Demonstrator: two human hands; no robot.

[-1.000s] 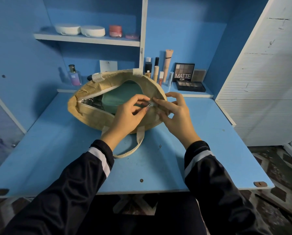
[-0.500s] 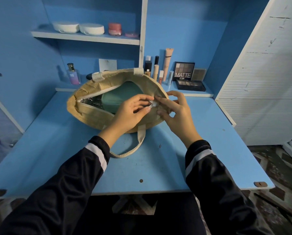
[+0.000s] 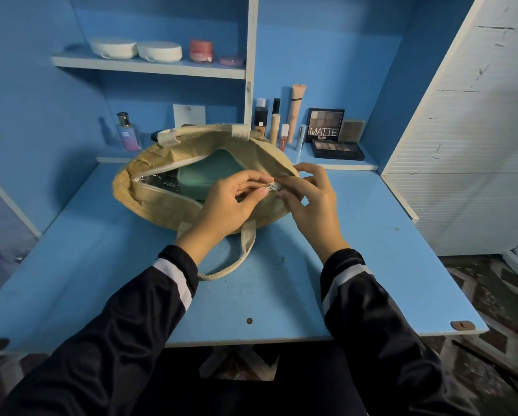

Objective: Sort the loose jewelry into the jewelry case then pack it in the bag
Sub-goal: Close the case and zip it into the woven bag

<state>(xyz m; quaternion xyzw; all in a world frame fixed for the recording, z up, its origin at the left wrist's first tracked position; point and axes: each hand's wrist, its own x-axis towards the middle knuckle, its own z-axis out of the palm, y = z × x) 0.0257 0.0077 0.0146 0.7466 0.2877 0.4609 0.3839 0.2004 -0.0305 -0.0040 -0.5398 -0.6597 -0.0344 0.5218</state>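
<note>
**A:** Where does the jewelry case (image 3: pixel 209 178) sit?

**B:** Inside the bag (image 3: pixel 158 205), lying flat against the silvery lining. Its teal lid shows through the mouth, which gapes toward the left. The bag lies on its side at the far middle of the counter (image 3: pixel 101 265), so the opening faces up at the person.

**A:** And the hands?

**B:** They meet at the right end of the opening. The left hand (image 3: pixel 230 205) has thumb and forefinger curled in a pinch on the small metal zipper pull (image 3: pixel 272 187). The right hand (image 3: pixel 312 202) has its fingertips bent around the bag's edge, just beside the pull.

**A:** Why two hands on one zipper?

**B:** I judge the right one is there to anchor the soft fabric, so the pull can run leftward without the bag bunching or sliding. The woven wall looks floppy.

**A:** So the sorting is finished?

**B:** It seems so. I see no loose jewelry on the counter, and closing the bag looks like the last step. The near strap (image 3: pixel 242 250) trails on the counter, clear of the zipper line. The one risk I see is the lining catching in the teeth.
</note>
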